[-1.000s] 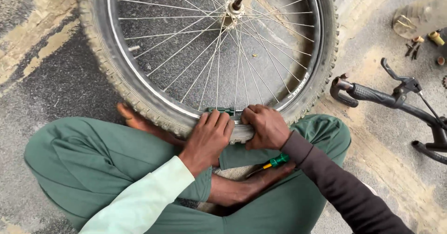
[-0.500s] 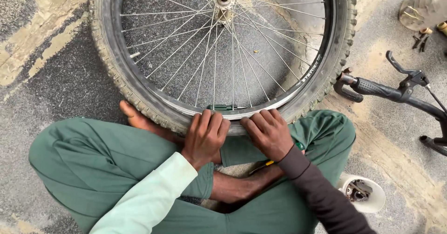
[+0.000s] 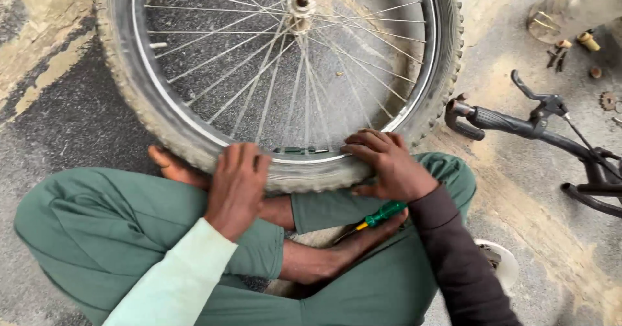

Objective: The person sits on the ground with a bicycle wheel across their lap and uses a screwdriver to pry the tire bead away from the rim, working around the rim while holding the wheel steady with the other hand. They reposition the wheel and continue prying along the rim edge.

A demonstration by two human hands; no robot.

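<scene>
Wheel [image 3: 194, 131] of a bicycle, knobby tyre fitted, lies flat on the grey floor [image 3: 58, 131], its near edge over the seated person's green-trousered legs. Left hand [image 3: 237, 186] rests on the tyre, fingers curled over the rim, pressing down. Right hand [image 3: 389, 164] presses the tyre beside it, fingers spread. Green-handled screwdriver [image 3: 379, 214] lies on a bare foot below. Handlebar [image 3: 518, 122] lies to the right.
</scene>
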